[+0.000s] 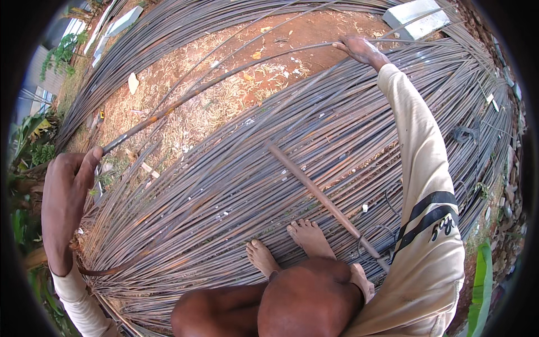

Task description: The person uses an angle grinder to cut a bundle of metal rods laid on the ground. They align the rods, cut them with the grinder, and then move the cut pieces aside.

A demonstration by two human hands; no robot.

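One long steel rod (pixel 224 76) arches from left to right in front of me, its surface grey with rusty brown patches. My left hand (pixel 70 191), at the far left, is closed round its near end, with the thumb along the metal. Farther off, at the upper right, my right hand (pixel 362 51) grips the same rod, its fingers pressed together on it. Beneath both arms spreads a wide bundle of similar steel rods (pixel 224 213), rusty and grey, lying side by side on the ground.
My bare feet (pixel 303 236) rest on the bundle. A brown metal pipe (pixel 325 199) lies across it, near thin wire rings (pixel 373 244) and a small wire coil (pixel 465 133). A pale block (pixel 415 21) sits at the top right. Another rod bundle (pixel 151 42) curves beyond dry straw (pixel 168 112).
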